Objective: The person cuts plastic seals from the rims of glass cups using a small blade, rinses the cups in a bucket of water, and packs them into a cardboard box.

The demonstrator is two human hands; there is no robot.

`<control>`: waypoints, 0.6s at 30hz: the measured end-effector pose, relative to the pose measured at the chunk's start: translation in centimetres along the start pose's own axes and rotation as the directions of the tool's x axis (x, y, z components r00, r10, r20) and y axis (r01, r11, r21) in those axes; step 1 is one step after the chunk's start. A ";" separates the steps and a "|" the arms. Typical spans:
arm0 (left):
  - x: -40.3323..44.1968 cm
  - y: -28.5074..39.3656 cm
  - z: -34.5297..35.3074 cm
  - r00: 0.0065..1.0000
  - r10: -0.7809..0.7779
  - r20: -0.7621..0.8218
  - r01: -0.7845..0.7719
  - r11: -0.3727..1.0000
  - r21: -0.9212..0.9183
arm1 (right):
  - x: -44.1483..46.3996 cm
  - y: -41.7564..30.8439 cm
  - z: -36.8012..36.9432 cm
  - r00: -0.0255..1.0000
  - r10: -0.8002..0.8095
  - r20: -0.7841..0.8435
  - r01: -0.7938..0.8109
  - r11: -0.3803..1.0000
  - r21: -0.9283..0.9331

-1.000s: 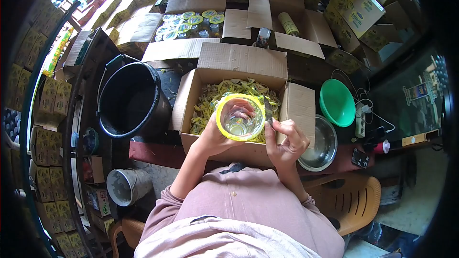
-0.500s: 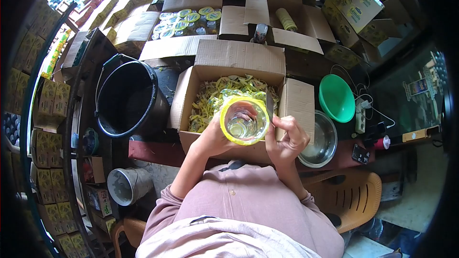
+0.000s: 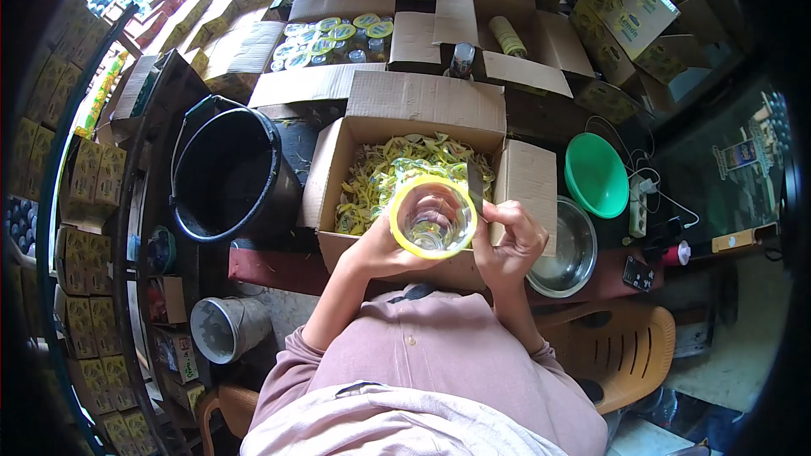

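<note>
The left hand (image 3: pixel 378 241) of the person is closed around the outer side of a clear, round cup with a bright yellow rim (image 3: pixel 432 218). The cup is inside this grasp, to the right of the wrist, and its open mouth faces up to the camera; some fingers are visible through the transparent wall. The right hand (image 3: pixel 511 241) is just beside the cup, on its right side, and pinches a thin, dark knife blade (image 3: pixel 476 184) between thumb and forefinger. The blade points away from the body, next to the yellow rim; whether it touches the rim, I cannot tell. Both hands are above the near edge of an open brown cardboard box (image 3: pixel 321 176), in which a heap of yellow-green, curled strips (image 3: pixel 372 177) lies behind the cup.
</note>
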State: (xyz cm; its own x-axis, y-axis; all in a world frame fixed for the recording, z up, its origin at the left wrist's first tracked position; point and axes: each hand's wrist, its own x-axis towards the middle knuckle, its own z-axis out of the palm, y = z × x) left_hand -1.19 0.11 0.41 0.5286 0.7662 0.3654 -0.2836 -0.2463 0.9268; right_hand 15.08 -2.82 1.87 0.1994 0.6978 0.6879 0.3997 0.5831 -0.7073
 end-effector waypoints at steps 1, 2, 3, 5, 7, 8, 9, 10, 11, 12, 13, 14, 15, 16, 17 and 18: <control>0.0 -0.4 0.0 0.999 0.023 -0.023 -0.025 0.998 -0.053 | -0.1 -0.2 0.1 1.000 0.006 -0.017 -0.006 1.000 -0.008; 0.0 -0.6 0.0 0.998 0.045 -0.046 -0.049 0.993 -0.106 | -0.2 -0.3 0.2 0.999 0.013 -0.034 -0.013 1.000 -0.016; 0.0 -1.0 0.0 0.995 0.064 -0.070 -0.075 0.985 -0.158 | -0.3 -0.4 0.3 0.999 0.007 -0.037 -0.008 1.000 -0.025; -0.3 -1.5 -0.2 0.994 0.057 -0.090 -0.069 0.988 -0.136 | -0.4 -0.5 0.4 0.999 -0.004 -0.043 0.002 0.999 -0.044; -0.2 -1.3 0.0 0.994 0.034 -0.103 -0.054 0.979 -0.196 | -0.5 -0.7 0.6 0.999 -0.022 -0.032 0.020 0.997 -0.071; -0.2 -1.3 -0.2 0.995 0.042 -0.088 -0.058 0.979 -0.195 | -0.5 -0.7 0.7 0.999 -0.031 -0.026 0.029 0.996 -0.085; -0.3 -1.4 -0.1 0.993 0.062 -0.103 -0.082 0.975 -0.207 | -0.4 -0.7 0.7 0.999 -0.038 -0.026 0.036 0.995 -0.091; -0.4 -1.6 0.1 0.990 0.080 -0.120 -0.105 0.970 -0.219 | -0.5 -0.7 0.8 0.999 -0.045 -0.025 0.042 0.995 -0.095; -0.5 -1.6 0.2 0.986 0.098 -0.137 -0.128 0.965 -0.230 | -0.5 -0.7 0.8 0.998 -0.051 -0.023 0.048 0.994 -0.100; -0.5 -1.6 0.2 0.985 0.094 -0.142 -0.126 0.963 -0.239 | -0.4 -0.9 0.9 0.998 -0.056 -0.027 0.053 0.994 -0.099; -0.6 -1.5 0.2 0.985 0.090 -0.145 -0.125 0.961 -0.248 | -0.4 -1.0 0.9 0.998 -0.061 -0.031 0.058 0.993 -0.100; -0.6 -1.5 0.2 0.985 0.087 -0.149 -0.123 0.958 -0.257 | -0.4 -1.2 0.9 0.997 -0.066 -0.036 0.062 0.993 -0.101; -0.6 -1.7 0.2 0.982 0.117 -0.149 -0.150 0.960 -0.236 | -0.5 -1.1 0.9 0.997 -0.076 -0.033 0.072 0.991 -0.109; -0.6 -2.0 0.1 0.978 0.148 -0.149 -0.178 0.960 -0.215 | -0.6 -1.0 0.9 0.996 -0.087 -0.030 0.083 0.990 -0.118; -0.6 -2.2 0.0 0.973 0.178 -0.148 -0.205 0.960 -0.193 | -0.6 -1.0 0.9 0.995 -0.097 -0.027 0.093 0.988 -0.126; -0.6 -2.2 -0.1 0.973 0.174 -0.153 -0.198 0.968 -0.154 | -0.7 -1.1 1.0 0.991 -0.130 -0.042 0.123 0.982 -0.140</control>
State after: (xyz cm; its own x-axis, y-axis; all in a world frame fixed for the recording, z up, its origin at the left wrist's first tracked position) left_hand -0.96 0.26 -1.85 0.3427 0.7931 0.5036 -0.5025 -0.2982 0.8115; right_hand 13.64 -3.54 1.97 0.1826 0.5979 0.7805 0.5427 0.6006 -0.5871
